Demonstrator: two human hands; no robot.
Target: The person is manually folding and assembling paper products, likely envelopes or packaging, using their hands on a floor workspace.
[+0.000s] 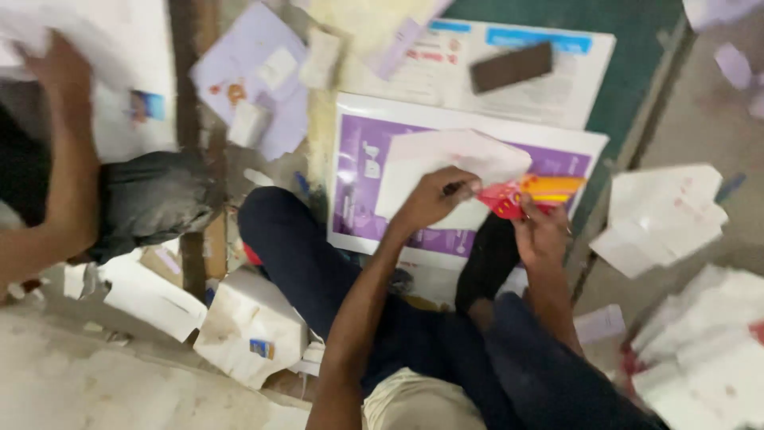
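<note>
Red-orange packet (535, 193) between both hands

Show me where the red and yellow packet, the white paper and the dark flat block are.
red and yellow packet (532, 193), head view, its middle
white paper (454, 163), head view, upper face
dark flat block (511, 67), head view, its centre

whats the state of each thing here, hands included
left hand: pinching the white sheet's edge
right hand: holding the red and orange pack
white sheet: lifted, partly folded over the purple poster
red and orange pack: held flat, off the floor
purple poster: lying flat, partly covered
dark slab: resting on a printed sheet
other person's arm: reaching over papers, blurred
</note>
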